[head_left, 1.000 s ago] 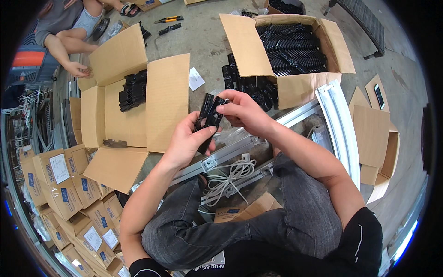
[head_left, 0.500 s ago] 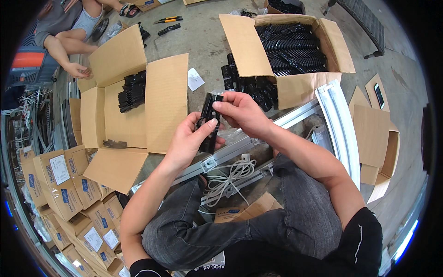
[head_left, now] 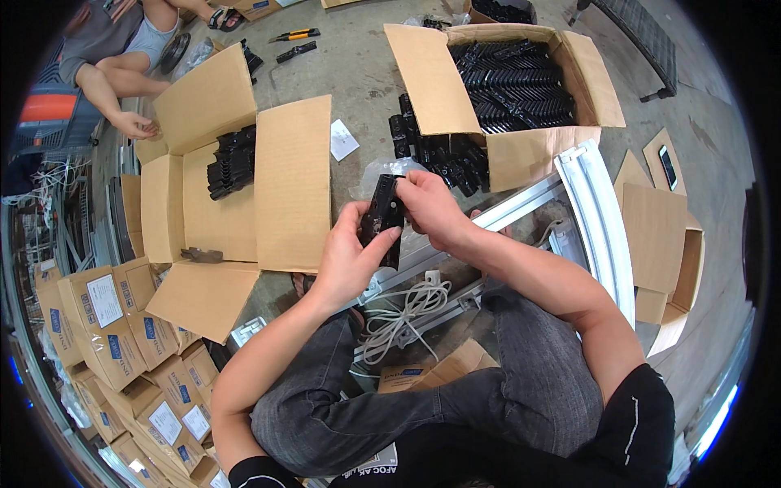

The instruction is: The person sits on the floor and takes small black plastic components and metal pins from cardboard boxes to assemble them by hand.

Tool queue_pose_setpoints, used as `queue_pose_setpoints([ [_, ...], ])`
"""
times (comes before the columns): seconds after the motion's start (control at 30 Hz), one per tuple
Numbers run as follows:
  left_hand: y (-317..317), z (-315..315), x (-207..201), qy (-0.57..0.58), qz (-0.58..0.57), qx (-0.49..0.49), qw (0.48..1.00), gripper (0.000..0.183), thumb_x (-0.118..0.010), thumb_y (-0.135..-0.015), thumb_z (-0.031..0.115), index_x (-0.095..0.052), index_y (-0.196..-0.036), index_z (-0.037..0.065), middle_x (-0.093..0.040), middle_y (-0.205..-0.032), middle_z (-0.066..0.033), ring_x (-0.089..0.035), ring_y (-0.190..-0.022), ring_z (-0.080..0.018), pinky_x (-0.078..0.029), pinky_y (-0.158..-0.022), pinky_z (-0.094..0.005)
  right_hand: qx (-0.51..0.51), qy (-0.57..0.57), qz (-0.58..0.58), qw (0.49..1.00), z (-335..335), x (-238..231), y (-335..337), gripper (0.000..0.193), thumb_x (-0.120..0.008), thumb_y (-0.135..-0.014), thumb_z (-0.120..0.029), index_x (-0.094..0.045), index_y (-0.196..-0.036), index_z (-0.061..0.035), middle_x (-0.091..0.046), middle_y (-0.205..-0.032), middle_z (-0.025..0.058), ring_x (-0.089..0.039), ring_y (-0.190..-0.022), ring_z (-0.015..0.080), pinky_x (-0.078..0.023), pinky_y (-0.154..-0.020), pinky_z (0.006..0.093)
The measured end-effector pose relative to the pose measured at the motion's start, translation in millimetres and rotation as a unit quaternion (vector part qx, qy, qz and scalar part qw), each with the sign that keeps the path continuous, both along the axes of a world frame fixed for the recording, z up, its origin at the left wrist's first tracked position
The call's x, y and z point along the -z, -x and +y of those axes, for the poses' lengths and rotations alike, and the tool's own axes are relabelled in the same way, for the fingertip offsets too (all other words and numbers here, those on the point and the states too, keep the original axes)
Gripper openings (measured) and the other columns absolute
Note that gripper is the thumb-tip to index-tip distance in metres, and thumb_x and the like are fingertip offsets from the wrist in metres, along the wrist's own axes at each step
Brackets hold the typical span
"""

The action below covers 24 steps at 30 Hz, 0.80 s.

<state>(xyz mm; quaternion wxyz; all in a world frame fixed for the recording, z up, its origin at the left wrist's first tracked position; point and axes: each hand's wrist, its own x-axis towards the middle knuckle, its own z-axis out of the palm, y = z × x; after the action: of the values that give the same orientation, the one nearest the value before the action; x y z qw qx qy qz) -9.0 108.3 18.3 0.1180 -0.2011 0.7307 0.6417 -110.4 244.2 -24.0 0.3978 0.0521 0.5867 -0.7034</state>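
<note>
A long black part, glossy and bracket-like with small holes, stands nearly upright between my hands over a white metal frame. My left hand wraps round its lower half, thumb along its face. My right hand grips its upper right edge with bent fingers; its fingertips are partly hidden. To the left, an open cardboard box holds a stack of black parts. At the far right, a fuller cardboard box has rows of black parts, with loose ones piled beside it.
White metal rails and a coiled white cable lie close to my legs. Several closed cartons stack at left. Another person's hand is beside the left box. A utility knife, paper and phone lie farther off.
Both hands have shifted slightly right with the black part. My right fingers have moved from a thumb press on its face to its upper edge.
</note>
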Motion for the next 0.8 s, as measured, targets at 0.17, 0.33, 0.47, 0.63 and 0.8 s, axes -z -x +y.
queue_pose_setpoints([
  [0.17, -1.5, 1.9, 8.3, 0.024, -0.007, -0.001, 1.000, 0.035, -0.069, -0.091, 0.005, -0.049, -0.119, -0.002, -0.063, -0.096, -0.0055, -0.060, -0.079, -0.0093, -0.050, -0.071, -0.0243, -0.025, 0.034, -0.120, 0.992, 5.0, -0.5, -3.5, 0.021, -0.055, -0.092, -0.025, -0.055, -0.083, -0.0066, -0.048, -0.065, -0.0016, -0.037, -0.048, 0.0060, -0.026, -0.040, 0.0261],
  [0.33, -1.0, 1.2, 9.5, 0.067, 0.018, 0.019, 0.997, 0.035, -0.070, -0.090, 0.006, -0.049, -0.117, -0.002, -0.063, -0.091, -0.0048, -0.059, -0.076, -0.0082, -0.048, -0.064, -0.0240, -0.020, 0.055, -0.190, 0.980, 4.7, -7.4, -5.9, 0.030, -0.051, -0.098, -0.038, -0.055, -0.084, -0.0122, -0.043, -0.060, -0.0036, -0.031, -0.046, 0.0058, -0.020, -0.040, 0.0238],
  [0.47, -1.5, -4.2, 9.6, 0.081, -0.010, 0.051, 0.995, 0.034, -0.070, -0.091, 0.007, -0.049, -0.116, -0.002, -0.063, -0.092, -0.0054, -0.060, -0.077, -0.0087, -0.049, -0.064, -0.0240, -0.022, 0.072, -0.209, 0.975, 5.7, -10.5, -6.3, 0.038, -0.049, -0.101, -0.047, -0.055, -0.083, -0.0135, -0.042, -0.058, -0.0041, -0.029, -0.045, 0.0059, -0.020, -0.040, 0.0237],
  [0.63, 2.8, -8.0, 4.5, -0.008, -0.064, 0.029, 0.997, 0.031, -0.067, -0.094, 0.011, -0.050, -0.116, -0.001, -0.065, -0.100, -0.0083, -0.067, -0.085, -0.0145, -0.054, -0.071, -0.0272, -0.015, 0.141, -0.211, 0.967, 7.7, -6.9, -6.1, 0.041, -0.046, -0.103, -0.048, -0.055, -0.085, -0.0124, -0.041, -0.058, -0.0039, -0.029, -0.043, 0.0058, -0.020, -0.039, 0.0228],
  [0.8, 6.0, -10.8, -0.8, -0.193, -0.068, -0.045, 0.978, 0.029, -0.064, -0.096, 0.012, -0.049, -0.118, -0.001, -0.066, -0.110, -0.0129, -0.070, -0.095, -0.0230, -0.060, -0.082, -0.0364, -0.059, 0.197, -0.127, 0.970, 8.1, -2.5, -1.4, 0.033, -0.052, -0.102, -0.042, -0.055, -0.092, -0.0103, -0.043, -0.059, -0.0056, -0.029, -0.044, 0.0033, -0.020, -0.039, 0.0210],
])
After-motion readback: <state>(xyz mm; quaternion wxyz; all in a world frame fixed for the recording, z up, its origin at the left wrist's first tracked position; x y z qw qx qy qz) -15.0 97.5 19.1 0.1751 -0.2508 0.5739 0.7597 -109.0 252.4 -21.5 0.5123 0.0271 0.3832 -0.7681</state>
